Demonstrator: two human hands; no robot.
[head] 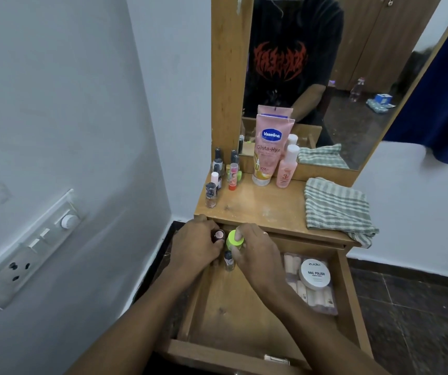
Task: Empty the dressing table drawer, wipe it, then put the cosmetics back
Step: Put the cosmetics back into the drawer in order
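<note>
The wooden drawer (244,315) of the dressing table is pulled out. At its far left corner my left hand (197,246) grips a small bottle with a pale pink cap (219,235). Beside it my right hand (255,253) holds a container with a neon green lid (234,238). A small dark-capped nail polish bottle (228,259) stands between the hands. On the drawer's right lie a clear packet of pale tubes (323,299) and a white nail polish remover tub (314,273). A striped cloth (336,209) lies on the tabletop at right.
On the tabletop (258,207) stand several nail polish bottles (211,194), a red-based stick (233,176), a pink Vaseline tube (268,150) and a pink pump bottle (287,169) before the mirror (352,77). A wall with a switchboard (27,253) is close on the left.
</note>
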